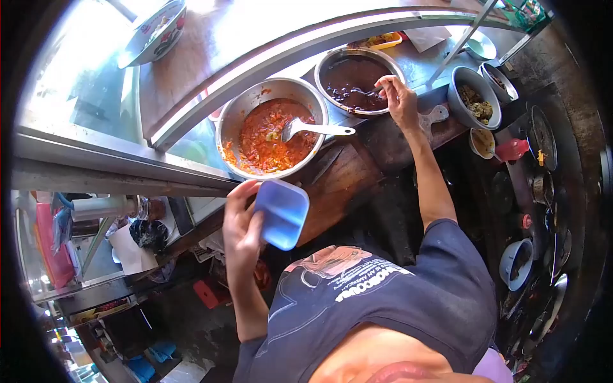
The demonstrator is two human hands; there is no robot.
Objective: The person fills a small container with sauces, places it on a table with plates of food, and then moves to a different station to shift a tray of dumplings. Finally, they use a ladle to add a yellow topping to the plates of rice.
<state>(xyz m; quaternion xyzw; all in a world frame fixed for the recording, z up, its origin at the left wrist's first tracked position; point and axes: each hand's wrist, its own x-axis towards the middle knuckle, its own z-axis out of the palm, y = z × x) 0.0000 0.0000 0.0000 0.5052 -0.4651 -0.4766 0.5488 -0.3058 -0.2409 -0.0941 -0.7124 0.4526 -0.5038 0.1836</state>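
Observation:
My left hand [242, 226] grips a blue plastic container [281, 214] by its edge, thumb on the near side. The container is tilted, just below a metal pot of chunky red sauce [271, 143]. A white plastic spoon [319, 129] rests in that sauce, its handle over the rim. My right hand [399, 99] is over the right rim of a second pot of dark brown sauce [348, 80]. Its fingers are pinched round the handle of what looks like a metal spoon [375, 93]; the bowl end is hidden in the sauce.
A metal-framed glass case [211, 96] borders the pots. A knife [327, 165] lies on the wooden counter by the red sauce. To the right stand a grey bowl of food [476, 99], a pink bottle [511, 150] and a light-blue basin [516, 265].

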